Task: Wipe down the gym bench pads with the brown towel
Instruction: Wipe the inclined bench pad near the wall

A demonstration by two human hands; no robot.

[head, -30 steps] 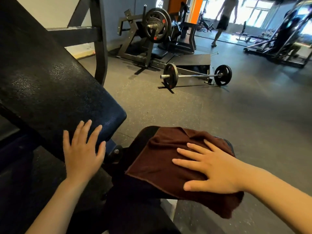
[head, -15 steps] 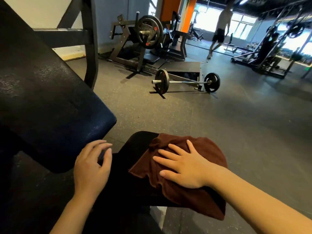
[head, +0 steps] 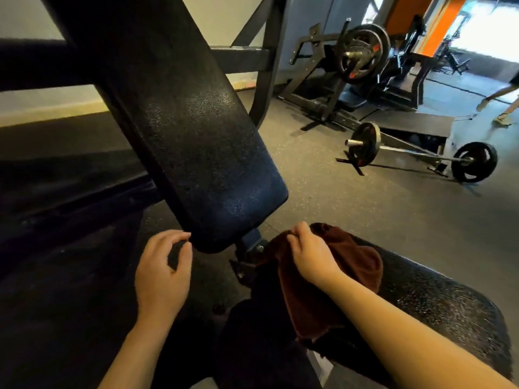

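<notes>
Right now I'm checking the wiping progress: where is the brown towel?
In the head view, the brown towel lies low and centre-right on the seat pad, bunched under the right hand, just right of the bench hinge below the inclined back pad.

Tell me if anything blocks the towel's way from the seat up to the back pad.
Nothing visible does. The right hand grips the brown towel on the seat pad; only the open hinge bracket separates it from the back pad.
</notes>
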